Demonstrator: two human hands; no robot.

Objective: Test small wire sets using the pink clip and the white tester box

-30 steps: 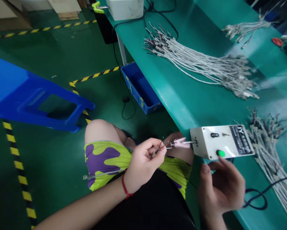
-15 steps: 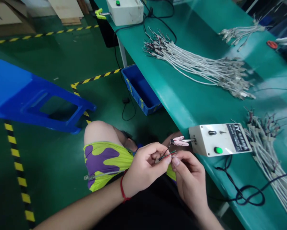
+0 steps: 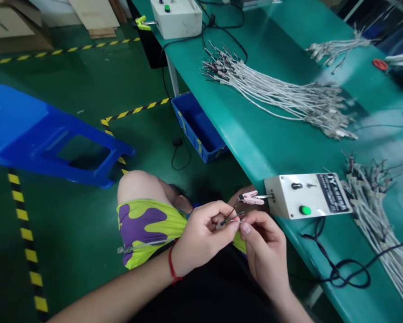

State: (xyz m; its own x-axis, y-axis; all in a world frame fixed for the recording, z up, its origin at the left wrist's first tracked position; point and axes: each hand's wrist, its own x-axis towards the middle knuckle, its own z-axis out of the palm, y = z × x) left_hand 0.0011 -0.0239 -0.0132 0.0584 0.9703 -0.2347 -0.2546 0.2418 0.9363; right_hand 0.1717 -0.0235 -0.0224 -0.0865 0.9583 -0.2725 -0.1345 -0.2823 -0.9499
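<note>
Pinched in my left hand (image 3: pixel 201 240) is the end of a white cable, whose thin coloured wires (image 3: pixel 233 218), red, green, black and white, fan out past the fingertips. The cable's far end with its clear plug (image 3: pixel 121 250) lies across my thigh. My right hand (image 3: pixel 266 246) is closed at the tip of the white wire, thumb against forefinger. Just above the hands, a pink clip (image 3: pixel 251 198) sits on the shaft of a white control box (image 3: pixel 305 195) with a green button. The black wire reaches up toward that clip; whether it is gripped there I cannot tell.
Bundles of white cables (image 3: pixel 271 89) lie on the green table (image 3: pixel 248 134), with another bundle (image 3: pixel 372 202) right of the box. A second box (image 3: pixel 177 20) stands farther back. A blue bin (image 3: pixel 204 154) is under the table edge; a blue stool (image 3: pixel 46 130) stands left.
The right hand has shifted very slightly left, and less of the white wire shows between the hands. The left hand keeps its hold on the cable.
</note>
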